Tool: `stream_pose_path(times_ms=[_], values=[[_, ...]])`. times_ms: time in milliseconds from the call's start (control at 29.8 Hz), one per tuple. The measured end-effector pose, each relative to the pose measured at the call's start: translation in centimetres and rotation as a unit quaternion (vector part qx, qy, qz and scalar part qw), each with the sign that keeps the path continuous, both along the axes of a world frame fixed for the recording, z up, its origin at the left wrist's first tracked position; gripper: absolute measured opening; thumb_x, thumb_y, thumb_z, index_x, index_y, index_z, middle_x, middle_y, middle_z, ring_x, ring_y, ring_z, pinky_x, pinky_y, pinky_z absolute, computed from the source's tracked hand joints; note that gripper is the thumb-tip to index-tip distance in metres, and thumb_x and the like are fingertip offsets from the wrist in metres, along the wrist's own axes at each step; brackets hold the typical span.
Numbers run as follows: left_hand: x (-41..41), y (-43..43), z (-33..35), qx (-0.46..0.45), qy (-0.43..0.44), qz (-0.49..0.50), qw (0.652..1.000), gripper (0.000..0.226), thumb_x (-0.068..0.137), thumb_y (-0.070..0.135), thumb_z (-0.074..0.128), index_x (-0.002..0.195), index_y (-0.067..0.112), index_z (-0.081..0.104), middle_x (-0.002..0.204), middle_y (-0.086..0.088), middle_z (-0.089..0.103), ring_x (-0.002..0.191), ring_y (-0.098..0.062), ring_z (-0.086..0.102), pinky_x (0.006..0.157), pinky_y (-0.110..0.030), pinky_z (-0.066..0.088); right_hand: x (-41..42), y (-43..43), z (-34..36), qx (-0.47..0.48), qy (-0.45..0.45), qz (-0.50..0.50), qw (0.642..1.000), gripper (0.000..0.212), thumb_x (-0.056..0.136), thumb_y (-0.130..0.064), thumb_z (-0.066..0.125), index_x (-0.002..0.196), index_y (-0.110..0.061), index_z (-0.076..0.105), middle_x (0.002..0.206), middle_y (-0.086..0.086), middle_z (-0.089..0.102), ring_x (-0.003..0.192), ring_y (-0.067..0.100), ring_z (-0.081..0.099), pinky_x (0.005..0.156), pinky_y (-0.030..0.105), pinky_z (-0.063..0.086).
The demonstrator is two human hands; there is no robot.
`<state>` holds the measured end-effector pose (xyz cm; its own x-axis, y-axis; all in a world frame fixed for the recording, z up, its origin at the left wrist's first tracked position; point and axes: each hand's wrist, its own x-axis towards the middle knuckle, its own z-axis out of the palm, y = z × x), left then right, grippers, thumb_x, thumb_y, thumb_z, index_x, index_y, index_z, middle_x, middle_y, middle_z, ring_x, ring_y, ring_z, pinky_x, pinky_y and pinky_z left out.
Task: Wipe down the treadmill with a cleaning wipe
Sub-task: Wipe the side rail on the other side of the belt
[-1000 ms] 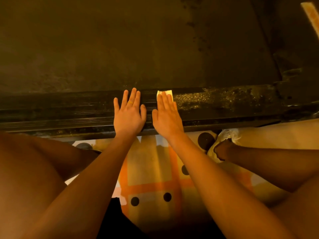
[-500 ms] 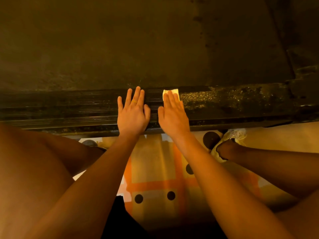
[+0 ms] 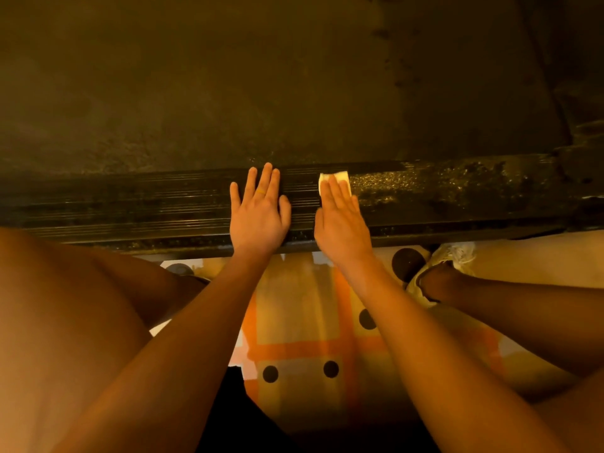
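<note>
The treadmill's black ribbed side rail (image 3: 130, 207) runs across the view, with the dark belt (image 3: 228, 86) beyond it. My left hand (image 3: 260, 214) rests flat on the rail, fingers straight. My right hand (image 3: 340, 220) presses a small pale wipe (image 3: 340, 176) flat onto the rail; only the wipe's far edge shows past my fingertips. The rail to the right of the wipe (image 3: 425, 188) is speckled with dust and shiny specks.
I crouch beside the treadmill; my knees fill the lower left and right. A white shoe (image 3: 454, 253) sits by the rail at right. Under me lies a mat with orange stripes and black dots (image 3: 300, 354).
My right hand has slid the wipe a little to the right along the rail. My left hand stays flat beside it; the view has shifted slightly.
</note>
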<state>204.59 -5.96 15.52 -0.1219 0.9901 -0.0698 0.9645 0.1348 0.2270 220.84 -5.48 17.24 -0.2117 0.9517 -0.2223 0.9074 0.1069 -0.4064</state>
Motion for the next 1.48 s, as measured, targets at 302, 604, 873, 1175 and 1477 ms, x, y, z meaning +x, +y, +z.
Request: stream_pose_path(times_ms=[302,604,873,1175,1477], values=[[-0.1,0.0,-0.4,-0.001,-0.002,0.000,1.000,0.060,0.104,0.044,0.019,0.159,0.021,0.023,0.167,0.002,0.018,0.155,-0.022,0.008,0.124,-0.054,0.007,-0.7,2.8,-0.5,-0.013,-0.022,-0.005,1.000,0.060,0.108,-0.023,0.029,0.161,-0.010,0.005,0.169,0.009,0.003,0.156,0.024,-0.004,0.125,0.042,0.001],[-0.2,0.0,-0.4,0.002,-0.001,0.000,1.000,0.060,0.104,0.044,0.021,0.159,0.021,0.022,0.167,0.002,0.017,0.155,-0.022,0.007,0.124,-0.053,0.006,1.1,-3.5,-0.4,0.000,-0.022,-0.001,1.000,0.061,0.108,-0.025,0.031,0.162,-0.014,0.005,0.170,0.005,0.000,0.156,0.021,-0.007,0.124,0.038,-0.003],[-0.1,0.0,-0.1,-0.005,-0.002,-0.002,1.000,0.060,0.105,0.043,0.020,0.160,0.020,0.021,0.167,0.001,0.016,0.155,-0.022,0.007,0.124,-0.054,0.007,0.4,3.4,-0.1,-0.026,-0.012,-0.017,0.999,0.064,0.106,-0.028,0.035,0.161,-0.012,0.006,0.170,0.008,0.003,0.156,0.024,-0.002,0.125,0.043,0.000],[-0.1,0.0,-0.3,-0.001,-0.003,0.001,1.000,0.060,0.104,0.044,0.020,0.159,0.021,0.023,0.167,0.001,0.018,0.155,-0.022,0.008,0.124,-0.053,0.006,1.9,0.2,-0.3,-0.016,-0.041,0.009,0.999,0.065,0.107,-0.035,0.033,0.162,-0.014,0.004,0.170,0.006,0.000,0.156,0.022,-0.005,0.124,0.040,-0.005],[-0.1,0.0,-0.3,0.002,-0.003,0.002,1.000,0.059,0.105,0.044,0.021,0.159,0.021,0.024,0.167,0.001,0.018,0.155,-0.022,0.008,0.124,-0.054,0.006,3.1,-3.8,-0.2,0.000,-0.015,0.002,1.000,0.069,0.106,-0.038,0.036,0.161,-0.016,0.001,0.170,0.003,-0.002,0.155,0.019,-0.009,0.123,0.037,-0.007]])
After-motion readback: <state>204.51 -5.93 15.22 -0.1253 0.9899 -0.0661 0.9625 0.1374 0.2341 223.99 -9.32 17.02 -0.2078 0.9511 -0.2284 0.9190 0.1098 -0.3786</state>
